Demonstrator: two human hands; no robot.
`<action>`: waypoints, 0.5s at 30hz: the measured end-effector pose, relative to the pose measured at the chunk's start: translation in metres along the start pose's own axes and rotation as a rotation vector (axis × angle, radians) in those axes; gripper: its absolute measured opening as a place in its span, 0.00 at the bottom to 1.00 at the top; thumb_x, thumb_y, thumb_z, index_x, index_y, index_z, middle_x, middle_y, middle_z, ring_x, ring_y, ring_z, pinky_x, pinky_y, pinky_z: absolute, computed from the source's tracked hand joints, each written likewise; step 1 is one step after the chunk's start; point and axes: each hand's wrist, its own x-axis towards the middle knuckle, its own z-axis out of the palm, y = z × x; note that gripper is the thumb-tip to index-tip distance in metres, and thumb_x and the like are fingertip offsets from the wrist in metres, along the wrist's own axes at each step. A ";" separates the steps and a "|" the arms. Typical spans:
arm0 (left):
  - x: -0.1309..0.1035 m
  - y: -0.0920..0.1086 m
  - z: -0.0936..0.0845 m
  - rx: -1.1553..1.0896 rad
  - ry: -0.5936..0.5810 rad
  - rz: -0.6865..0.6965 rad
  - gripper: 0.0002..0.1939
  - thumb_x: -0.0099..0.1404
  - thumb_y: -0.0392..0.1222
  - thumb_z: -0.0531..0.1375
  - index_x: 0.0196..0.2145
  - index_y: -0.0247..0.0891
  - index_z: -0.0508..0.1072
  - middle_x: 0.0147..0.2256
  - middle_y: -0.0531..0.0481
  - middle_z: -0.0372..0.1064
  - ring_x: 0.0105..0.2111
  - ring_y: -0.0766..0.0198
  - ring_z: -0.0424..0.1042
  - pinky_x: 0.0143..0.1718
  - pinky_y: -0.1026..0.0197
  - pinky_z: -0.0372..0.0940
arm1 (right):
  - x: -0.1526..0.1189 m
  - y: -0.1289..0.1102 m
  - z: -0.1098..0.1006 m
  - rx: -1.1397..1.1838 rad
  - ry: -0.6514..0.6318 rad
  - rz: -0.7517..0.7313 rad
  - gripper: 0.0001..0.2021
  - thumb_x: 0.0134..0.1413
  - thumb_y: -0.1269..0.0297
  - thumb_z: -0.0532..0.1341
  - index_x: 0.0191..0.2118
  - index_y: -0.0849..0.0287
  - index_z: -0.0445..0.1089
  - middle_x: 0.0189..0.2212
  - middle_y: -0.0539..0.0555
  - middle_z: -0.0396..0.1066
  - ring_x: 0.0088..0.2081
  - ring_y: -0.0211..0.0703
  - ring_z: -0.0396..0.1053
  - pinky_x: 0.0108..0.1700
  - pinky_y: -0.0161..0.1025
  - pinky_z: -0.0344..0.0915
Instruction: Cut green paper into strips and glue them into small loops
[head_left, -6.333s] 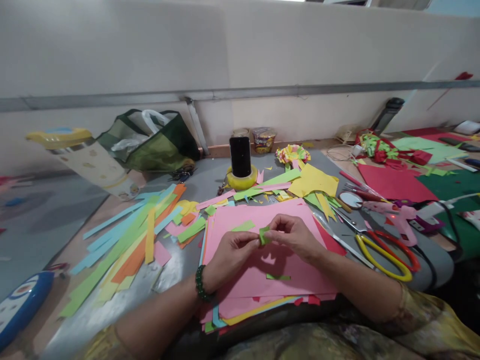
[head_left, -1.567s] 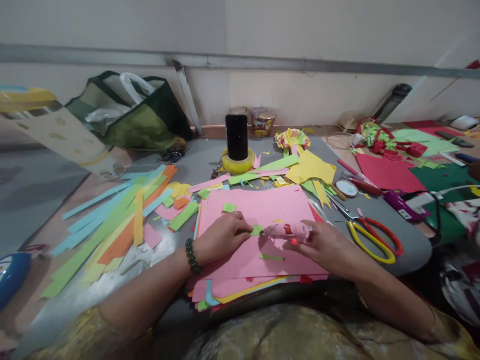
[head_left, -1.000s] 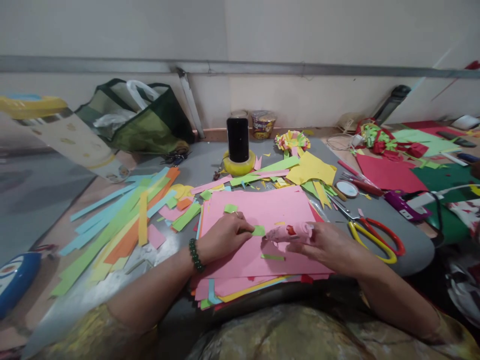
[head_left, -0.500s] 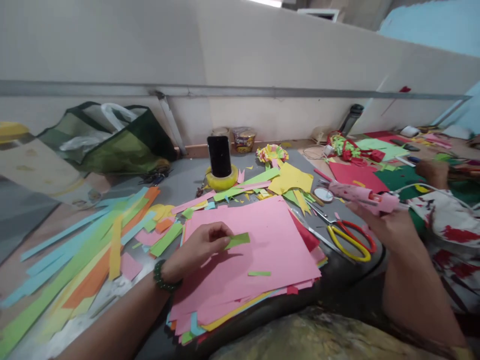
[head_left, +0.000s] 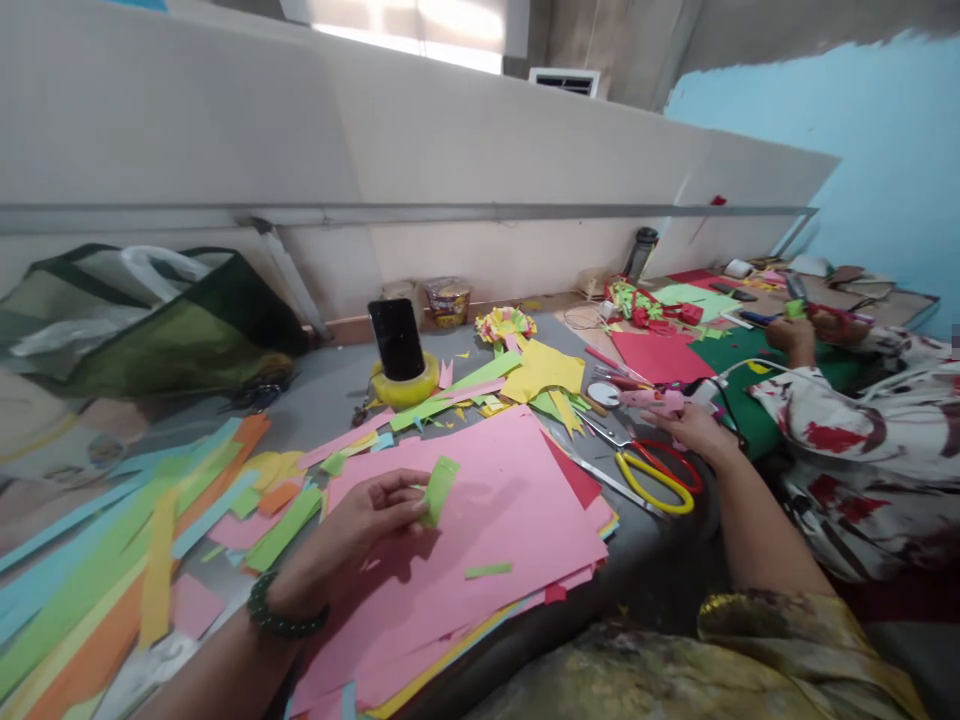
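My left hand (head_left: 379, 520), with a dark bead bracelet at the wrist, pinches a short green paper strip (head_left: 441, 490) over a stack of pink paper (head_left: 465, 520). The strip stands tilted up from the fingertips. A thinner green strip (head_left: 488, 571) lies flat on the top pink sheet. Off to the right, my right hand (head_left: 701, 432) is closed around a pink hot glue gun (head_left: 660, 401), low over the table; its grip is partly hidden. Just below it lie scissors with yellow and red handles (head_left: 652, 482).
Coloured paper strips (head_left: 157, 550) cover the left side. A phone (head_left: 397, 340) leans on a yellow tape roll (head_left: 405, 388). Behind the stack are a yellow paper star (head_left: 544, 371) and a paper flower (head_left: 505, 325). At right, another person's hands (head_left: 791, 338) hold something green.
The view has shifted to the right. My left hand has turned the green strip from nearly flat to upright. My right hand has lowered the glue gun toward the table, away from me.
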 end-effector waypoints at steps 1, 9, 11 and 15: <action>0.000 0.000 0.001 -0.007 0.006 -0.007 0.22 0.37 0.49 0.73 0.30 0.37 0.73 0.21 0.55 0.68 0.20 0.69 0.64 0.23 0.66 0.59 | 0.001 -0.002 0.001 -0.007 -0.031 0.021 0.27 0.36 0.42 0.65 0.09 0.51 0.49 0.08 0.45 0.47 0.13 0.35 0.49 0.15 0.37 0.50; -0.001 0.001 0.003 -0.121 -0.016 -0.048 0.24 0.36 0.54 0.74 0.19 0.37 0.67 0.17 0.54 0.68 0.18 0.71 0.65 0.21 0.69 0.58 | -0.022 -0.017 -0.037 -0.251 -0.200 0.126 0.16 0.40 0.51 0.66 0.15 0.56 0.67 0.16 0.54 0.69 0.21 0.47 0.68 0.23 0.39 0.59; -0.002 0.002 0.006 -0.155 -0.032 -0.050 0.23 0.36 0.53 0.74 0.19 0.36 0.68 0.17 0.55 0.68 0.18 0.72 0.65 0.22 0.70 0.58 | -0.042 -0.027 -0.046 -0.304 -0.086 0.072 0.13 0.43 0.51 0.65 0.20 0.55 0.71 0.20 0.56 0.73 0.22 0.51 0.70 0.22 0.41 0.60; -0.006 0.004 0.014 -0.205 -0.070 -0.058 0.22 0.35 0.51 0.74 0.16 0.36 0.68 0.15 0.56 0.64 0.18 0.72 0.64 0.21 0.70 0.56 | -0.088 -0.078 -0.026 0.009 0.003 -0.719 0.08 0.58 0.61 0.58 0.33 0.54 0.73 0.26 0.53 0.75 0.26 0.42 0.72 0.27 0.36 0.67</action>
